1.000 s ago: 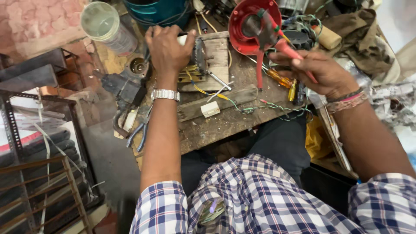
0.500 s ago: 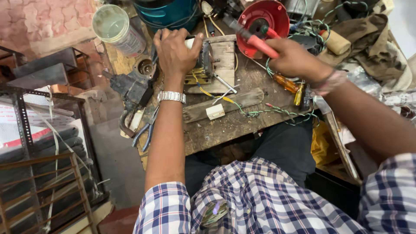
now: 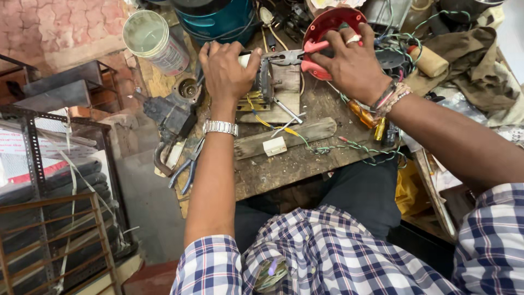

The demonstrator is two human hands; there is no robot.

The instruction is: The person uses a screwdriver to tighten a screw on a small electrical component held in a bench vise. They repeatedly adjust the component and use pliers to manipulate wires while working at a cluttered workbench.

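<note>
My left hand (image 3: 226,68), a metal watch on its wrist, grips a small metal-framed electrical part (image 3: 266,82) standing on a wooden block on the worn workbench (image 3: 284,164). My right hand (image 3: 352,63) holds red-handled pliers (image 3: 297,54). The plier jaws point left and touch the top of the part. Yellow and green wires (image 3: 327,147) trail from the part across the bench.
A red round cover (image 3: 327,24) lies behind my right hand. A teal cylinder (image 3: 218,19) and a plastic jar (image 3: 153,41) stand at the back. Blue-handled pliers (image 3: 188,166) hang off the bench's left edge beside a vise. Metal racks fill the left floor.
My right hand has swung the pliers left and down from above the red cover until their jaws meet the metal part. My left hand has stayed on the part.
</note>
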